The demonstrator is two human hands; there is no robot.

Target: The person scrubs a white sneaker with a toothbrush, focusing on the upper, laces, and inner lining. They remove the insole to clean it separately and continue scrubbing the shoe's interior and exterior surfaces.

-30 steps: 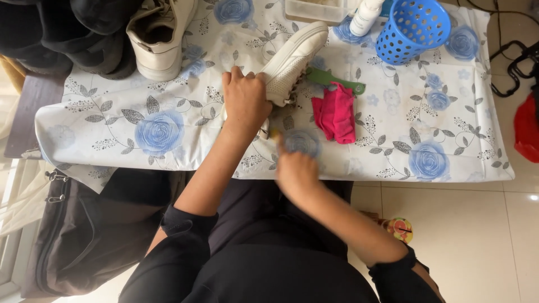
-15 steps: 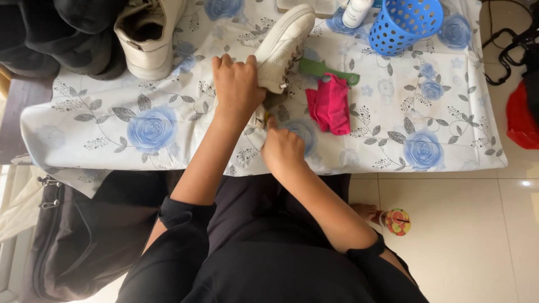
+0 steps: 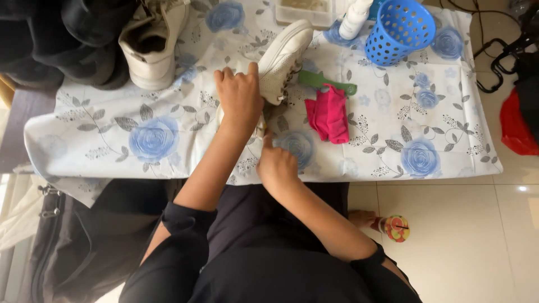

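Head view: left hand (image 3: 240, 95) on smooth white sneaker (image 3: 283, 59).

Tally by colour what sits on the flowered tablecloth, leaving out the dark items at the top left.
White: 3 – white sneaker under the left hand, second white sneaker, white bottle
Blue: 1 – blue perforated plastic basket
Pink: 1 – crumpled pink cloth
Green: 1 – flat green tool
Clear: 1 – clear plastic box
Total: 7

Black top, sleeves pushed above the elbows (forearms bare), dark trousers.
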